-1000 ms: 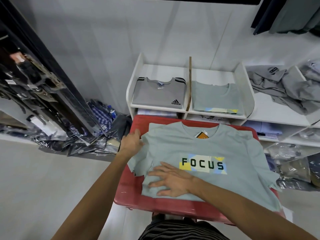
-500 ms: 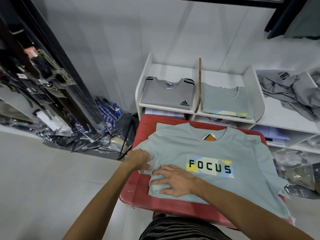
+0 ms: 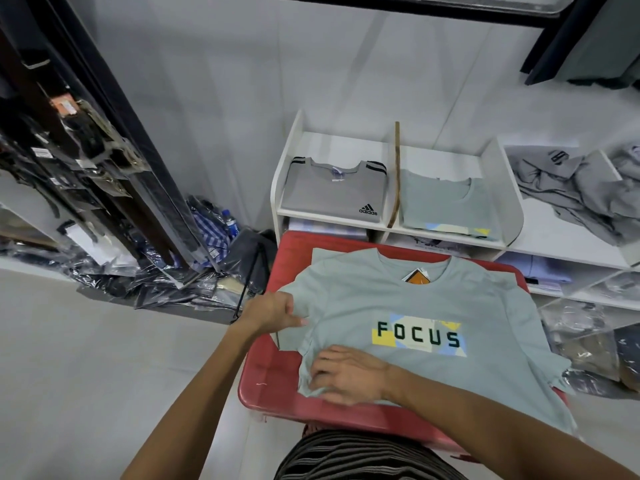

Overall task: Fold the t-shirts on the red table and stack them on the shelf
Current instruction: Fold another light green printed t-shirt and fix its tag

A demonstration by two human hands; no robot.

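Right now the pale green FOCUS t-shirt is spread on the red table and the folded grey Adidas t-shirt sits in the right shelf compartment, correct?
Not quite: the head view shows the folded grey Adidas t-shirt in the left compartment. The pale green FOCUS t-shirt is spread on the red table.

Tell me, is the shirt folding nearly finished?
Not quite. Done: a folded grey shirt and a folded green shirt already lie on the white shelf. In hand: the FOCUS shirt lies flat on the red table; the left hand pinches its sleeve, the right hand presses the hem. Left: folding and shelving it.
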